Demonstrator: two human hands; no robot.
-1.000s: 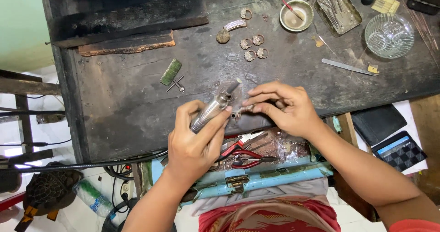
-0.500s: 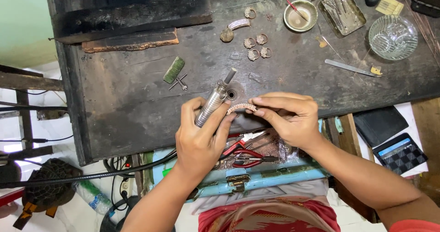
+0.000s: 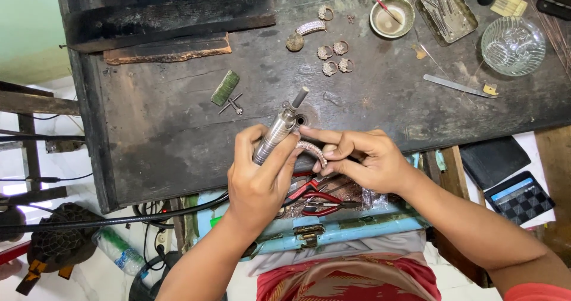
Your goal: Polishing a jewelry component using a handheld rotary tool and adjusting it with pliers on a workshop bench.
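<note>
Left hand (image 3: pixel 262 179) is gripping a metal handpiece (image 3: pixel 278 132), fingers wrapped around its lower barrel. The handpiece's long axis is running diagonally: tip pointing up and to the right, away from the body, tail end buried in the fist. It is sitting over the near edge of the bench (image 3: pixel 178 128), just left of centre.

Right hand (image 3: pixel 357 158) is pinching a curved, stone-set band (image 3: pixel 313 150) between thumb and fingertips, the rest of the fingers curled in close. The band is arcing from the handpiece barrel down toward the right palm, its upper end touching or just beside the barrel; which of the two I cannot tell.

Packages and labels: a small pale-yellow card (image 3: pixel 508 2) is lying at the far right corner of the bench, flat, rectangular. A dark calculator (image 3: pixel 519 197) with a blue screen is lying off the bench's right end, beside a black wallet-like case (image 3: pixel 495 158). A clear plastic bottle (image 3: pixel 119 250) is lying on the floor at lower left, label unreadable.

Other bench items: several rings (image 3: pixel 334 57) are clustered at far centre, near a round dish (image 3: pixel 391 17), a metal tray (image 3: pixel 447 11) and a glass bowl (image 3: pixel 513 45). Red pliers (image 3: pixel 312 197) are resting in the blue drawer (image 3: pixel 333 229) under the hands.
</note>
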